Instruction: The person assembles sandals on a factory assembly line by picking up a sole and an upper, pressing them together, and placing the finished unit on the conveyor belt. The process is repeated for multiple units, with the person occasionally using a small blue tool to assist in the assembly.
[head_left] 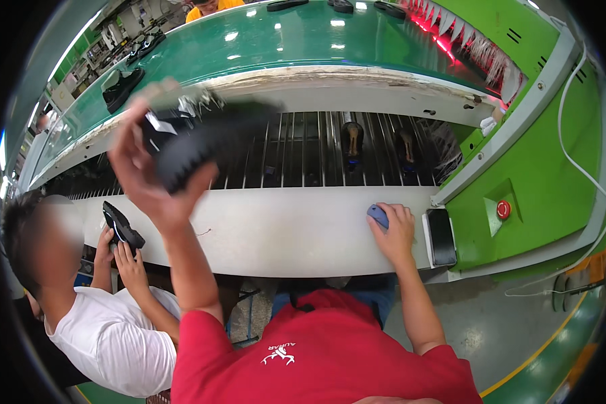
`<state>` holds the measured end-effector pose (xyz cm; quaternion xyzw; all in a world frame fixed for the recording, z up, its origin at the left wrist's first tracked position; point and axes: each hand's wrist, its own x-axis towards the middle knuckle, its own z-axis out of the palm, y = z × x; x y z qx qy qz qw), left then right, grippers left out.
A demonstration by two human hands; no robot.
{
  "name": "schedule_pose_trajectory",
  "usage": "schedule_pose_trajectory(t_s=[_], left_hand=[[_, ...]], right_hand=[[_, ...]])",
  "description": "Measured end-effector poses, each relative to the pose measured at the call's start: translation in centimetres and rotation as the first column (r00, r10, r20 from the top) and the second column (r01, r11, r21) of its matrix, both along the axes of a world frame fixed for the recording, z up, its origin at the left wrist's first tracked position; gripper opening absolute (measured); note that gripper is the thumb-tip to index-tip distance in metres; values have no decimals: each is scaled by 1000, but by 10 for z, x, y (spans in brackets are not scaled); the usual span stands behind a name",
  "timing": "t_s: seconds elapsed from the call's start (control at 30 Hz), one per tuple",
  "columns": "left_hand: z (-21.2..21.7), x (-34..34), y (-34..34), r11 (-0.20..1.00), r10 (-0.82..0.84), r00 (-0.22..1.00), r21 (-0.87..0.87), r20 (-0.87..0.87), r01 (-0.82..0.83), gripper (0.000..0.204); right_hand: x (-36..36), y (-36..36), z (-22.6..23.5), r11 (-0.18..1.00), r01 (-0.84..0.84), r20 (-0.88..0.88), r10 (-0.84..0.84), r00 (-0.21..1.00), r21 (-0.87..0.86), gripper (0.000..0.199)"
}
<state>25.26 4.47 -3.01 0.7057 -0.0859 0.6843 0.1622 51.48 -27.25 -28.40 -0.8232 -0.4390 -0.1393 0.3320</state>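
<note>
Raised over the ledge at the left, my left hand [148, 168] grips a black shoe [215, 128] with a thick ridged sole. The shoe and fingers are partly smeared by motion. My right hand [398, 232] rests on the white ledge [296, 229], its fingers closed round a small blue object [378, 216]; its exact kind is hidden by the hand. Just right of that hand, a black-topped rectangular case [440, 237] sits against the green machine [539, 182].
A roller conveyor [310, 148] beyond the ledge carries two dark shoe-like pieces [352, 139]. Higher up runs a green belt [283, 40] with shoes and soles. At my left a person in white [114, 330] handles a black shoe [122, 227]. A red button [503, 210] projects from the machine.
</note>
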Motion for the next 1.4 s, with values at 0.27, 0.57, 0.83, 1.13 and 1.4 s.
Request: schedule_pose_trajectory(t_s=[0.27,0.57,0.83,1.13,1.4], left_hand=[[87,31,171,855,501,835,277,-227,-438,66],[36,49,131,872,489,872,14,-30,-489,31],[-189,157,-93,957,-274,814,-228,-512,178,20],[-253,183,-102,907,-372,737,-389,-564,160,15],[-263,185,-90,922,-338,722,-366,-604,126,12]], right_hand=[[0,-2,-2,1000,22,-6,-22,1000,-3,41],[27,22,112,920,-56,122,9,992,388,25],[166,113,288,874,-50,329,-129,936,484,23],[423,49,330,622,675,242,-638,731,-398,86],[404,86,335,592,694,256,-656,710,-409,115]])
